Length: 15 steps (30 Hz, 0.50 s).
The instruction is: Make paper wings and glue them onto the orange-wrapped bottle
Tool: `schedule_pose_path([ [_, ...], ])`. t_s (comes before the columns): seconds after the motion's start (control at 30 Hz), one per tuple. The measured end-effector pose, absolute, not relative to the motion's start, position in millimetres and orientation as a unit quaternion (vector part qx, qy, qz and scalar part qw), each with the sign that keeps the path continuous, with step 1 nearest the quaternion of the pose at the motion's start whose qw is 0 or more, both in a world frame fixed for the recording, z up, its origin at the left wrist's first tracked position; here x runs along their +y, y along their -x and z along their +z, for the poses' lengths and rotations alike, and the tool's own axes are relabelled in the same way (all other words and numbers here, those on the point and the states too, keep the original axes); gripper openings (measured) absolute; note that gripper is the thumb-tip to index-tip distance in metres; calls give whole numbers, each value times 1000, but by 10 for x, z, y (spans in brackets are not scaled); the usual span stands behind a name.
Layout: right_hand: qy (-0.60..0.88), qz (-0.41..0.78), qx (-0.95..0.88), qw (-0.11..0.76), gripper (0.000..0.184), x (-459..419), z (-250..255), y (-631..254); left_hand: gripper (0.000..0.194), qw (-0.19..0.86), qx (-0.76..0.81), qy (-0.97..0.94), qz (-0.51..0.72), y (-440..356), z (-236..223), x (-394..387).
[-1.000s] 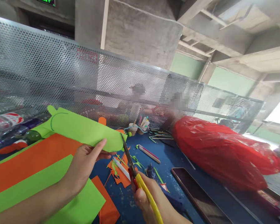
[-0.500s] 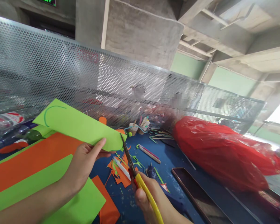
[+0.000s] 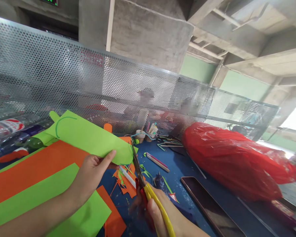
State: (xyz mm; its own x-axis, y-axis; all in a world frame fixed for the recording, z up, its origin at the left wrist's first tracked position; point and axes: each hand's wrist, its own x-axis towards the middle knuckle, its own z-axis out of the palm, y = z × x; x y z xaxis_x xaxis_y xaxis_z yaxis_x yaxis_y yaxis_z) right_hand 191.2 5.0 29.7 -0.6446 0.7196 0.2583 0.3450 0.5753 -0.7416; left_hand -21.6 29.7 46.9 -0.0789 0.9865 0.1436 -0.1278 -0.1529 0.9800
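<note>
Now green paper strip (image 3: 96, 140) was up over blue table (image 3: 182, 164), pinched in L hand (image 3: 92, 171), thumb on top, moved slightly R vs. 0.5 s ago. R hand (image 3: 174, 210) gripped scissors (image 3: 138, 169), handles spread wider than before, fingers blurred; blades met strip's rounded R end. Prob. reopened btwn snips, that end nearly trimmed; L end's corner uncut outside pen curve (image 3: 57, 128). Scraps (image 3: 130, 190) lay below, phone (image 3: 212, 205) further R.

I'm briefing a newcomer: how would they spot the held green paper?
Below the perforated screen is a blue table. Over it, the left hand holds a green strip, right end at the scissors. Unlike the flat green sheets, it's raised and bears a curved line near its left end.
</note>
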Motion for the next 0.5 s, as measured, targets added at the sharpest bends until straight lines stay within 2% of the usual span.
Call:
schedule_pose_path([
  [0.17,327,329,-840,281,63,30,287,-1940,17,422,454,-517,590,211,508,269],
  [0.5,312,320,-844,297,62,36,271,-1951,25,414,456,-531,582,193,500,259],
])
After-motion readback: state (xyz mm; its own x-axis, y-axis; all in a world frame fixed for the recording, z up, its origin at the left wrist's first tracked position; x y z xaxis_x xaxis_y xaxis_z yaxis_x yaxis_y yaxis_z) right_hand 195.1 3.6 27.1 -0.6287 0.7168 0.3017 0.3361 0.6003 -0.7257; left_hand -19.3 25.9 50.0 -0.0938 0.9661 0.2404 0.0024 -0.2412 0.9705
